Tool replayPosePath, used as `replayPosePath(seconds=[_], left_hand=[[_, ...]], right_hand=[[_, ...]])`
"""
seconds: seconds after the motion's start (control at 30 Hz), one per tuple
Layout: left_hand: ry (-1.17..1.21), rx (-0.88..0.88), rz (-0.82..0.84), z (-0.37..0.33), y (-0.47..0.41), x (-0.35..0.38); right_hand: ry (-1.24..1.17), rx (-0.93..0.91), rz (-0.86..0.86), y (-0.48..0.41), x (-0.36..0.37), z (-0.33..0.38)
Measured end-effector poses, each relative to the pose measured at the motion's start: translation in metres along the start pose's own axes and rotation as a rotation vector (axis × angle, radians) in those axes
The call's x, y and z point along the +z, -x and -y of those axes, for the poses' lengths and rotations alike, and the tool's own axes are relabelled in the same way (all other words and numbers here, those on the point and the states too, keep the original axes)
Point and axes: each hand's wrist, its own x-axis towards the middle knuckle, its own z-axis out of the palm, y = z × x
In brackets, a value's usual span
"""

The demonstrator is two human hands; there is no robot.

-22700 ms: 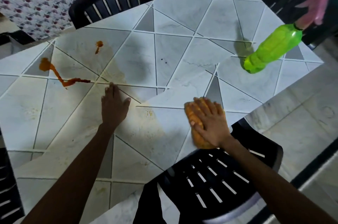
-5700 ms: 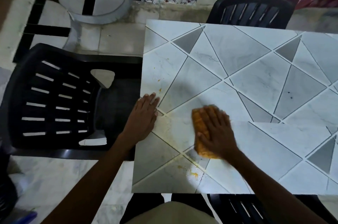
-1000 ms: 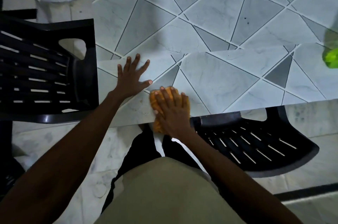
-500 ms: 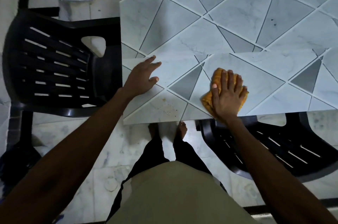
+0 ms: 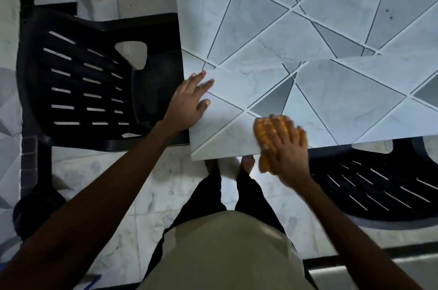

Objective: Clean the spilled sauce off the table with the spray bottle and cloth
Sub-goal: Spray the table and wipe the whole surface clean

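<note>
Firstly, item one: orange cloth [image 5: 262, 132], bunched, lying at the near edge of the table [image 5: 331, 29] close to its near left corner. We note that its lower part hangs past the edge, over the floor.

Item two: right hand [image 5: 288, 147], laid flat on top of the cloth and pressing it to the tabletop. Its fingers [image 5: 276, 127] are straight and lie close side by side, pointing away from us; the outline is slightly blurred, so we cannot tell where the thumb sits.

Item three: left hand [image 5: 189, 102], palm down on the left edge of the table near that same corner. Its fingers are extended and only a little apart, thumb out to the right, holding nothing.

Item four: the table itself, pale marble-look surface crossed by dark lines into triangles, some of them grey.

Item five: black slatted plastic chair [image 5: 83, 76], pushed against the table's left side.

Item six: second black plastic chair [image 5: 379, 183], tucked under the near edge to the right of the cloth.

Item seven: our bare feet [image 5: 247, 162] on the marble floor [image 5: 106, 171] just under the near edge, with dark trousers [image 5: 206, 195] and a beige shirt [image 5: 225, 254] below.
</note>
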Motion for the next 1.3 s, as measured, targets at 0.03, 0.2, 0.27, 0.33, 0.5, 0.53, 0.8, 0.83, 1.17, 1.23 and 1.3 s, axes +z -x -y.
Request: replayPosePath(seconds=[0.03,0.2,0.27,0.33,0.5,0.53,0.8,0.83,1.17,1.23,1.3], left_hand=[[0.013,0.012,0.003,0.001,0.000,-0.001],[0.136,0.060,0.022,0.018,0.001,-0.010],[0.198,0.037,0.038,0.027,0.000,-0.015],[0.249,0.027,0.072,0.033,-0.002,-0.020],[0.326,0.022,0.145,0.041,-0.007,-0.023],[0.333,0.024,0.154,0.041,-0.006,-0.022],[0.346,0.037,0.157,0.036,0.000,-0.028],[0.348,0.035,0.167,0.037,-0.001,-0.030],[0.365,0.013,0.163,0.033,-0.003,-0.032],[0.367,-0.001,0.158,0.031,-0.002,-0.031],[0.377,-0.021,0.153,0.029,-0.001,-0.029]], right_hand=[[-0.013,0.114,-0.012,-0.010,-0.008,-0.012],[-0.060,0.367,-0.111,-0.099,-0.020,0.035],[-0.027,0.228,-0.091,-0.111,-0.010,0.085],[0.006,0.020,-0.074,-0.095,0.004,0.128],[0.102,-0.484,0.053,-0.025,0.017,0.115],[0.107,-0.467,0.072,-0.022,0.013,0.096],[0.005,-0.020,-0.028,-0.098,-0.008,0.130],[0.032,-0.110,-0.009,-0.096,0.001,0.148],[0.090,-0.550,0.103,-0.007,0.010,0.091],[0.053,-0.429,0.136,-0.017,-0.005,0.061],[0.008,-0.303,0.128,-0.031,-0.014,0.054]])
